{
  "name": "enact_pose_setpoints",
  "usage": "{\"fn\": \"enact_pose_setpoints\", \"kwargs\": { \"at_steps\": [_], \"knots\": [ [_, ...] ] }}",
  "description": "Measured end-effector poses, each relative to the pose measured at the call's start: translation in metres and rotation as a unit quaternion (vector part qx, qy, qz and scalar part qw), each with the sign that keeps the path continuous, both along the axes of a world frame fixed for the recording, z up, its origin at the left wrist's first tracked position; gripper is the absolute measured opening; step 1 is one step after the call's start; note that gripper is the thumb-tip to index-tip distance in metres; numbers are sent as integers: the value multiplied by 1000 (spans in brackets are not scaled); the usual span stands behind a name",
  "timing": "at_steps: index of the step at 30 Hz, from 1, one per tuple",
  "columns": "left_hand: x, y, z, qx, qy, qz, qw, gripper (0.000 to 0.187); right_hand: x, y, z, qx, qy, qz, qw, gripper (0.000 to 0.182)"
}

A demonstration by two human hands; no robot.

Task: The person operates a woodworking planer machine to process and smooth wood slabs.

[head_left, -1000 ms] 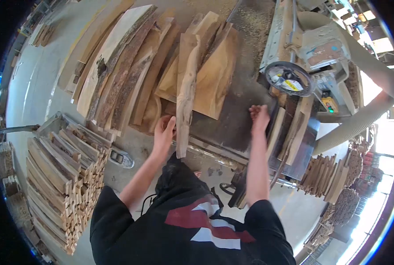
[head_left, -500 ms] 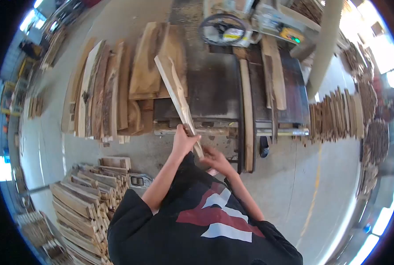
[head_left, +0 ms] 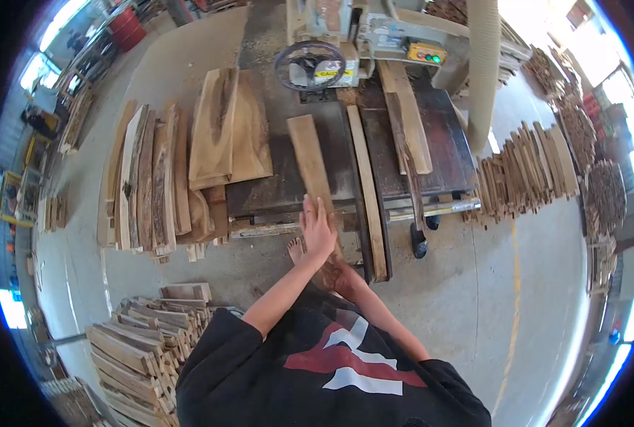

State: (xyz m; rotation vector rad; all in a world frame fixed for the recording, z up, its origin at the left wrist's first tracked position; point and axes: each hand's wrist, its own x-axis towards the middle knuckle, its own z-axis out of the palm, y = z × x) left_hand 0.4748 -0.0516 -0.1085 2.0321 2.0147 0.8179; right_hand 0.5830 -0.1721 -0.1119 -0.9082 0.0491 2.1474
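Observation:
A narrow wooden board reaches from in front of my body onto the dark machine table, its broad face up. My left hand lies on top of the board with its fingers stretched out along it. At the board's near end, my right hand is closed round the wood, though its fingertips are partly hidden. Just right of the board, a long pale wooden strip runs between dark rails.
Behind the table are a handwheel and a yellow control box. Wide planks lie at the table's left, and further slabs beside them. Narrow offcuts rest on the right side. Stacked boards stand at lower left.
The board has turned from its edge onto its broad face and come down over the table. My left hand has gone from gripping it to lying flat on top; my right hand has closed on its near end.

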Motion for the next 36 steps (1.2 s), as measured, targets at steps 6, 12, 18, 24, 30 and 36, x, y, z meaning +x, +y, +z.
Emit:
{"fn": "enact_pose_setpoints", "kwargs": {
  "at_steps": [6, 12, 18, 24, 30, 36],
  "knots": [
    [35, 57, 9, 14, -18, -14, 1000, 52, 5, 36, -28, 6, -11, -71, 997, 43],
    [54, 132, 4, 31, -75, 36, 996, 51, -12, 110, 18, -59, -184, -88, 977, 40],
    [49, 202, 9, 26, -93, 30, 995, 48, -41, 186, 37, -10, -311, -196, 930, 38],
    [41, 269, 12, 42, -111, 39, 992, 50, -37, 265, 17, -39, -327, -162, 930, 36],
    [20, 266, 1, 41, -158, -39, 986, 61, -35, 263, -13, -21, -289, -237, 927, 40],
    [8, 261, 9, -11, -228, -45, 973, 75, -18, 242, -16, 70, -130, -217, 965, 34]
  ]
}}
